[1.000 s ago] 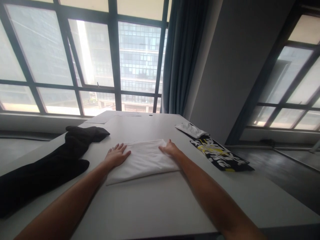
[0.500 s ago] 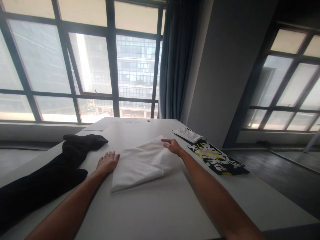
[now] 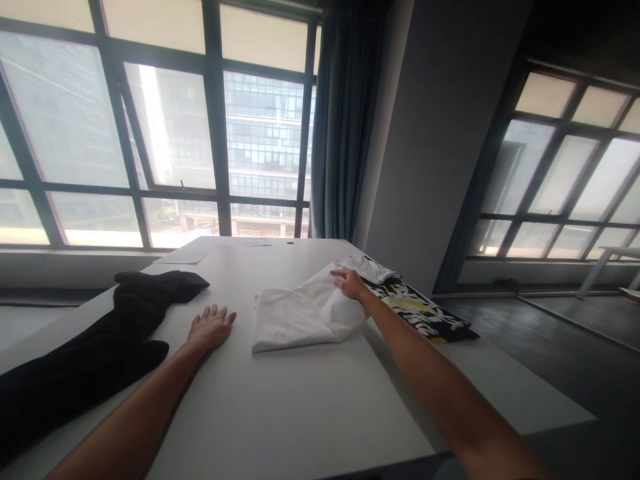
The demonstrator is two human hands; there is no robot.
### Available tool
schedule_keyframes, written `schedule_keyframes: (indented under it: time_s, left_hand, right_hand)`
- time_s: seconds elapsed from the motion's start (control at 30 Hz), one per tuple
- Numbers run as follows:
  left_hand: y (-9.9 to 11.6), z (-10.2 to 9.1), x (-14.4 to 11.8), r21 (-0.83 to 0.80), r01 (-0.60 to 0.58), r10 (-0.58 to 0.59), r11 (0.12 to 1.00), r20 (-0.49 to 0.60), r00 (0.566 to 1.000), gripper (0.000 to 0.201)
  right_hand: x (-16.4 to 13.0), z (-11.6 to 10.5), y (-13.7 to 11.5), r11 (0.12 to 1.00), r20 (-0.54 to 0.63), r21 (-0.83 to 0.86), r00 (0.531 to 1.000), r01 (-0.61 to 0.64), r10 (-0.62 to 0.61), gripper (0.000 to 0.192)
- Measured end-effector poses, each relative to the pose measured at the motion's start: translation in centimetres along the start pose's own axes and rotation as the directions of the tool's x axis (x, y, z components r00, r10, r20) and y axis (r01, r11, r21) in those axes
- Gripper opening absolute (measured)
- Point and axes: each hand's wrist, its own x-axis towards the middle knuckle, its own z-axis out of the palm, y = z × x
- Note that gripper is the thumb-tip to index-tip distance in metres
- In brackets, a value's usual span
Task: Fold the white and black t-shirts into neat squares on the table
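Observation:
A folded white cloth garment [image 3: 300, 317] lies on the white table [image 3: 280, 413], with soft creases and a raised right side. My right hand [image 3: 351, 285] grips its far right edge, the index finger stretched along the top; the thumb is hidden. To the left of the garment, apart from it, my left hand [image 3: 212, 327] rests flat on the tabletop with fingers spread and nothing held. Left of that hand lies a crumpled black garment [image 3: 135, 320].
Beyond my right hand, a folded white item [image 3: 373, 269] and a folded black garment with white and yellow print [image 3: 425, 313] lie along the table's right side. Sheets of paper [image 3: 183, 257] sit at the far left. Windows and a blue-grey curtain [image 3: 340, 133] stand behind.
The white garment has slid right and away from my left hand, pulled by my right hand, and its near edge has turned. My left hand stays on the table. The view has swung slightly right.

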Motion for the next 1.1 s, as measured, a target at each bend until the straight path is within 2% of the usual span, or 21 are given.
schedule_keyframes:
  time_s: [0.17,0.5,0.6,0.83,1.1]
  left_hand:
    - [0.1,-0.2,-0.3,0.025,-0.002,0.002,1.000,0.007,1.000,0.069]
    - [0.4,-0.5,-0.4,0.038,0.007,-0.008,0.999,0.038,0.999,0.072]
    - [0.3,-0.4,-0.3,0.040,0.004,-0.005,0.999,0.037,0.999,0.072]
    - [0.2,0.0,-0.2,0.035,0.000,-0.001,0.999,0.006,1.000,0.071]
    - [0.2,-0.1,-0.1,0.064,0.000,-0.003,0.998,0.038,0.999,0.072]
  right_hand:
    - [0.1,0.6,0.2,0.999,0.017,-0.033,0.999,-0.042,0.042,0.042]
    - [0.4,1.6,1.6,0.998,0.054,-0.062,0.998,-0.027,0.031,0.042]
    - [0.2,2.2,2.4,0.996,0.059,-0.081,0.997,-0.037,0.042,0.042]
    - [-1.1,3.0,5.5,0.978,0.039,-0.140,0.986,-0.156,0.163,0.042]
    - [-1.6,3.1,6.6,0.977,0.054,-0.156,0.986,-0.145,0.155,0.040]
